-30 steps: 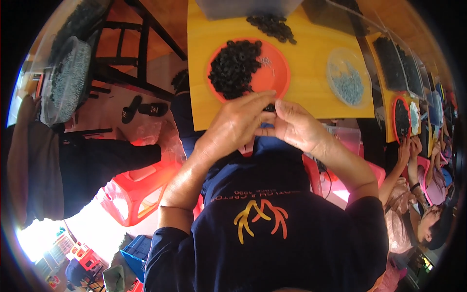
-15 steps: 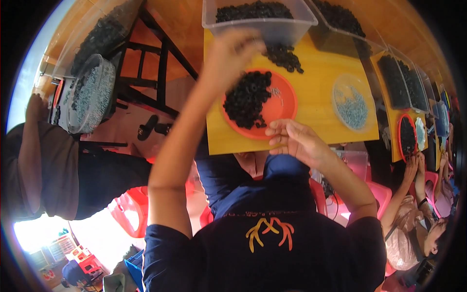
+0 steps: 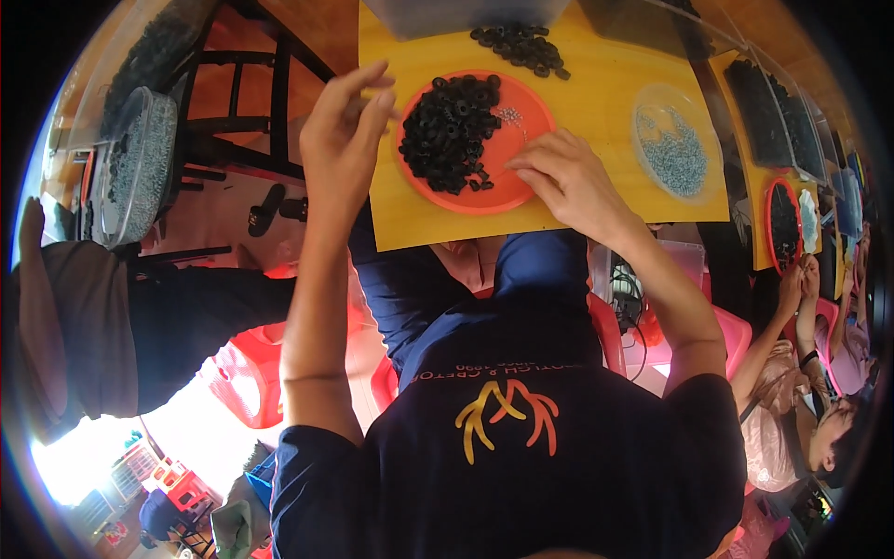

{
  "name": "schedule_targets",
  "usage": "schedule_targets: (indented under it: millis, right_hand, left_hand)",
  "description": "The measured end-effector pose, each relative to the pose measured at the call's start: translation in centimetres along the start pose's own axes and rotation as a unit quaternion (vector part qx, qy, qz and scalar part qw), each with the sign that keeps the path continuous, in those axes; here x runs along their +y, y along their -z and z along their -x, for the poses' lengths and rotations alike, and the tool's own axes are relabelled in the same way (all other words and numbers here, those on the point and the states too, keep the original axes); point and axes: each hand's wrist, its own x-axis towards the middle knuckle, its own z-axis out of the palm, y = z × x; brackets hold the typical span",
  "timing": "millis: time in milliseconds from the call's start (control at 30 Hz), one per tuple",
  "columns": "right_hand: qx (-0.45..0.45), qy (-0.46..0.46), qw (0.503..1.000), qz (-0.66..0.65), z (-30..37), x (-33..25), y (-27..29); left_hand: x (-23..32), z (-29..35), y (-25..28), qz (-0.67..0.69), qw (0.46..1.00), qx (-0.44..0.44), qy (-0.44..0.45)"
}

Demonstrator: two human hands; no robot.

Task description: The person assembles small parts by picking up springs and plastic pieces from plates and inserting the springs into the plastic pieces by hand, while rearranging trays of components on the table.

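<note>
On the yellow table lies a round orange-red plate (image 3: 466,200). A heap of small black ring-shaped parts (image 3: 447,130) fills its left and middle. A few small silvery metal pieces (image 3: 509,116) lie beside the heap, toward the plate's right side. My left hand (image 3: 343,135) is in the air at the table's left edge, left of the plate, its fingers apart and nothing visible in them. Over the plate's right rim, my right hand (image 3: 570,182) has thumb and fingertips brought together, close to the metal pieces. Whatever is between those fingertips is too small to make out.
A clear round tub (image 3: 678,154) of small silvery pieces stands right on the yellow table (image 3: 596,102). Loose black parts (image 3: 521,48) lie before a clear bin (image 3: 456,14) at the back. People sit at both sides; one's hands (image 3: 801,279) are by another red plate (image 3: 784,224).
My left hand has come back from the clear bin to the plate's left side. My right hand has turned from open fingers to a pinch over the plate's rim. The view has shifted.
</note>
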Motion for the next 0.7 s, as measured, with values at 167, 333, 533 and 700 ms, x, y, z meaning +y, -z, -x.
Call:
schedule_targets:
  millis: [167,333,533,700]
  right_hand:
    - [-0.024,0.028,0.999,-0.002,-1.9,0.0,-2.1]
    - [-0.027,0.038,0.999,-0.018,-3.2,-0.5,-3.9]
    - [0.011,0.032,0.999,0.037,-3.3,-1.0,-5.4]
    - [0.036,0.035,0.999,0.022,-3.4,-1.2,-5.4]
  left_hand:
    - [-1.2,6.5,1.2,0.042,0.992,0.061,0.102]
    - [-3.2,10.1,0.9,0.072,0.984,0.04,0.156]
    - [-3.3,11.5,-0.2,0.069,0.981,0.037,0.176]
    - [-3.5,11.7,-0.8,0.059,0.984,0.043,0.164]
